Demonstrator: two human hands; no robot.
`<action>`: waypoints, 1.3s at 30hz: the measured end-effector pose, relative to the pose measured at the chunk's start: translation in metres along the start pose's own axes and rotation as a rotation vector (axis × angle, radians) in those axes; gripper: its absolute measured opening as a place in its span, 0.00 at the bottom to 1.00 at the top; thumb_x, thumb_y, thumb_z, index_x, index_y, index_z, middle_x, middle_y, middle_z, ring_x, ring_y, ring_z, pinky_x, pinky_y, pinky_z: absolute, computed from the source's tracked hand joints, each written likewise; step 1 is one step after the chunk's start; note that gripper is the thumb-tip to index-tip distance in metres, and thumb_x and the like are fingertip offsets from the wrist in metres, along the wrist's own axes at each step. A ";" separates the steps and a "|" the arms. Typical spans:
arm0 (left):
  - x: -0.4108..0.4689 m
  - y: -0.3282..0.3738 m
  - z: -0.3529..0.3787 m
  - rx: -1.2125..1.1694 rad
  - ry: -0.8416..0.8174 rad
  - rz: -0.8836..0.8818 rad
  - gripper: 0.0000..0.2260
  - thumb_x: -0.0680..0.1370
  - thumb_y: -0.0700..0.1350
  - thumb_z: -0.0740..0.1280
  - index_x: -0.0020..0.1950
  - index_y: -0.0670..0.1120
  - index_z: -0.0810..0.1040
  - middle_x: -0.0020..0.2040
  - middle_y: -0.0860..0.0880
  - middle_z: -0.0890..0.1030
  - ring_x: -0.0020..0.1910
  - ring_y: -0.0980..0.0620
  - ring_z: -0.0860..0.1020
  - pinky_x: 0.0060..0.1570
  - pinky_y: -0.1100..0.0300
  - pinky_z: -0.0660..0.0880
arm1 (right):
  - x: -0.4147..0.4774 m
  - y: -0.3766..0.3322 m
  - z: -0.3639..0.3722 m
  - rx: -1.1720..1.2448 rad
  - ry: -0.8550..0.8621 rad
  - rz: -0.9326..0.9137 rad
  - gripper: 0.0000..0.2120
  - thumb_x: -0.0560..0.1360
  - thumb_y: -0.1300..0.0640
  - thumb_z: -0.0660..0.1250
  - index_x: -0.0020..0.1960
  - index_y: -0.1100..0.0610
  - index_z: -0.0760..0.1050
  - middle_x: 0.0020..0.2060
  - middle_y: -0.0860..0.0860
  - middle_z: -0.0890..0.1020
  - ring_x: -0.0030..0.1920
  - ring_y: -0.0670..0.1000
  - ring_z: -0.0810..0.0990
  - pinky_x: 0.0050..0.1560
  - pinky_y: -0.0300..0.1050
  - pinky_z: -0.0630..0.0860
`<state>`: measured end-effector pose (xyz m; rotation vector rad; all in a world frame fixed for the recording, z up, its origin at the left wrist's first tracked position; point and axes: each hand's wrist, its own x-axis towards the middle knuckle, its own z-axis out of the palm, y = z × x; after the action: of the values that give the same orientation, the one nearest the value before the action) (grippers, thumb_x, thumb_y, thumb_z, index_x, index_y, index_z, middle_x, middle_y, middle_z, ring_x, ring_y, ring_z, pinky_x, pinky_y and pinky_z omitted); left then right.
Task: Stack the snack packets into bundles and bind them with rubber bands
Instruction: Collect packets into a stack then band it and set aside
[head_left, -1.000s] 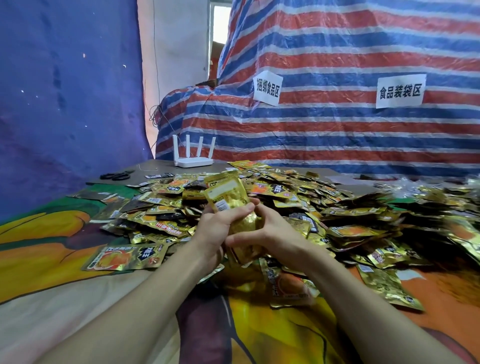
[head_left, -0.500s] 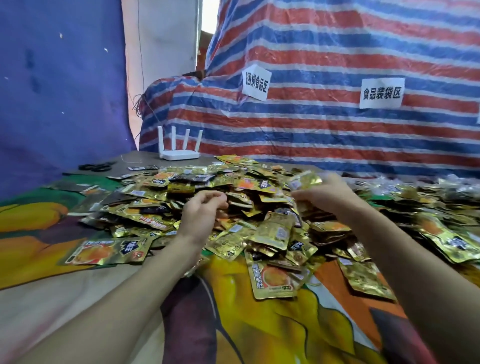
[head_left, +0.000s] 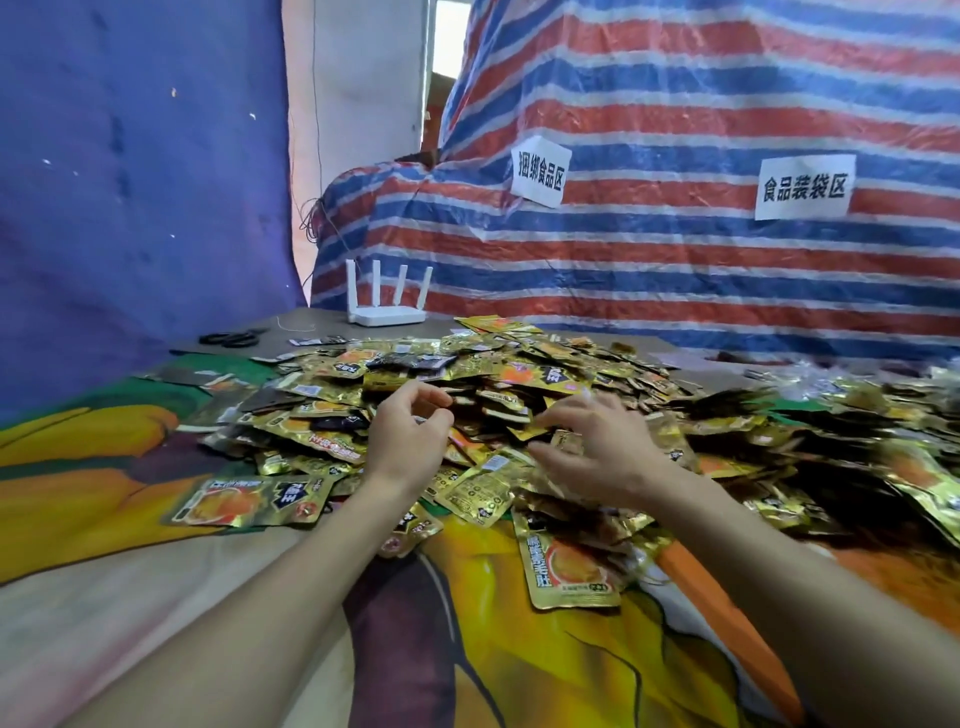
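Sorting a heap (head_left: 519, 364) of gold snack packets on a printed cloth (head_left: 519, 649).
Nearest packet (head_left: 571, 566) shows orange fruit. Left hand (head_left: 410, 441) hovers curled, grip unclear; right hand (head_left: 597, 447) lies spread on the heap. Behind: white router (head_left: 387, 312), sign (head_left: 540, 174) "捆绑食品区", next sign (head_left: 802, 187) "食品装袋区".

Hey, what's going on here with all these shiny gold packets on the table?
A person is sorting through a big heap of shiny gold foil snack packets spread over a colourful printed cloth. The right hand lies spread on the heap, fingers reaching among the packets. The left hand hovers beside it with curled fingers; whether it pinches anything is unclear. No stacked bundle is in either hand right now.
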<state>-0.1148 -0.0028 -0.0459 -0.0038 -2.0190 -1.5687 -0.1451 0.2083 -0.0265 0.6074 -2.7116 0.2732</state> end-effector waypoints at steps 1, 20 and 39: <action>0.000 -0.001 -0.001 0.005 -0.003 -0.005 0.05 0.79 0.37 0.67 0.47 0.47 0.79 0.44 0.49 0.79 0.40 0.51 0.77 0.39 0.59 0.73 | 0.001 -0.006 0.004 -0.015 -0.137 -0.060 0.20 0.78 0.34 0.62 0.65 0.40 0.77 0.68 0.45 0.75 0.71 0.52 0.64 0.69 0.59 0.61; 0.012 -0.007 -0.022 0.833 -0.107 -0.013 0.24 0.73 0.38 0.66 0.67 0.55 0.73 0.66 0.48 0.72 0.67 0.45 0.68 0.65 0.48 0.63 | 0.020 -0.037 0.011 0.156 -0.042 0.086 0.25 0.75 0.50 0.68 0.71 0.51 0.70 0.64 0.54 0.76 0.63 0.55 0.75 0.61 0.53 0.76; 0.021 -0.034 -0.022 1.144 -0.097 -0.105 0.24 0.79 0.44 0.65 0.75 0.51 0.66 0.71 0.49 0.71 0.71 0.42 0.65 0.63 0.44 0.68 | 0.061 -0.082 0.065 0.030 -0.321 0.120 0.35 0.76 0.34 0.60 0.80 0.39 0.55 0.79 0.55 0.59 0.78 0.61 0.55 0.76 0.67 0.55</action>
<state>-0.1343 -0.0396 -0.0634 0.4672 -2.7285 -0.2768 -0.1792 0.0957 -0.0551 0.5378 -3.0646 0.2671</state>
